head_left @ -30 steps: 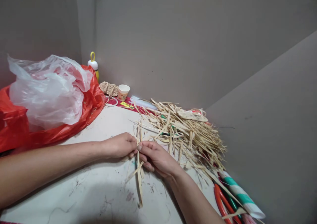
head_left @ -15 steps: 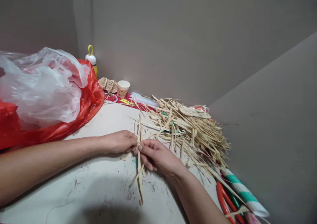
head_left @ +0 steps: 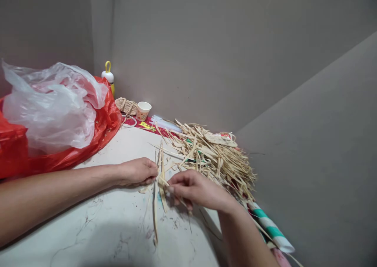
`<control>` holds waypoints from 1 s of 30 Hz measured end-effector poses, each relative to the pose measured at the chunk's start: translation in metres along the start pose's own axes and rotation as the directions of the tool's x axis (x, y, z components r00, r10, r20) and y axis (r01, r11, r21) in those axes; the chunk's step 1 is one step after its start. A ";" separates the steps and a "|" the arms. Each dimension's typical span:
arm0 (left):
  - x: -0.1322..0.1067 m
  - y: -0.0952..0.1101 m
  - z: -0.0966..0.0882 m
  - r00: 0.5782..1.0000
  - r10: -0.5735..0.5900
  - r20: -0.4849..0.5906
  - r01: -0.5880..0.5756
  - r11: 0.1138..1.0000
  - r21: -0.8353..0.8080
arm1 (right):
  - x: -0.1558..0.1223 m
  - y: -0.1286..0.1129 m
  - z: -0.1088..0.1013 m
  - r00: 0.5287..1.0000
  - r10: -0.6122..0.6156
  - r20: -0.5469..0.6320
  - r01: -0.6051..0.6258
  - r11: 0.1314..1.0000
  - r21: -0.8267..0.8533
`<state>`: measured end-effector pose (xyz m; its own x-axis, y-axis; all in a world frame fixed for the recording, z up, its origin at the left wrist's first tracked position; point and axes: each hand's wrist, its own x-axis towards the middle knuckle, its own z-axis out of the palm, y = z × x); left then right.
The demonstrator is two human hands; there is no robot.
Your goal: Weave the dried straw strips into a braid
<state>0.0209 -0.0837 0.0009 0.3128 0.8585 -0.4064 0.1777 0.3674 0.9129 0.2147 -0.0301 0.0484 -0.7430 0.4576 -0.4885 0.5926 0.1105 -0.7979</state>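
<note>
Between my hands, pale dried straw strips [head_left: 161,164] run up and down, their lower ends hanging over the white table top [head_left: 123,220]. My left hand [head_left: 140,170] is closed on the strips from the left side; its fingertips are partly hidden. From the right, my right hand [head_left: 188,186] pinches one straw strip between thumb and fingers and holds it out to the side of the others. A large heap of the same straw [head_left: 224,153] lies just beyond my right hand.
A red plastic bag [head_left: 108,121] with a clear bag [head_left: 59,109] is at left. Along the back stand a yellow-white bottle [head_left: 108,77], woven straw piece [head_left: 126,106], paper cup [head_left: 143,111] and white sticks [head_left: 165,123]. A green-striped roll [head_left: 271,225] lies at right.
My right hand has moved away from my left, pulling a strip rightward and slightly down. My left hand keeps its hold. The whole view has shifted slightly.
</note>
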 end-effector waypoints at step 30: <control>0.000 0.000 -0.008 0.997 -0.013 0.070 0.022 0.992 -0.128 | 0.026 0.028 -0.109 0.480 -0.142 -0.865 0.143 0.986 -0.082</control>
<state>0.0135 -0.0813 0.0009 0.3750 0.8264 -0.4200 0.0638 0.4289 0.9011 0.2456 0.0812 0.0518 -0.1717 0.9678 0.1841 0.5034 0.2468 -0.8280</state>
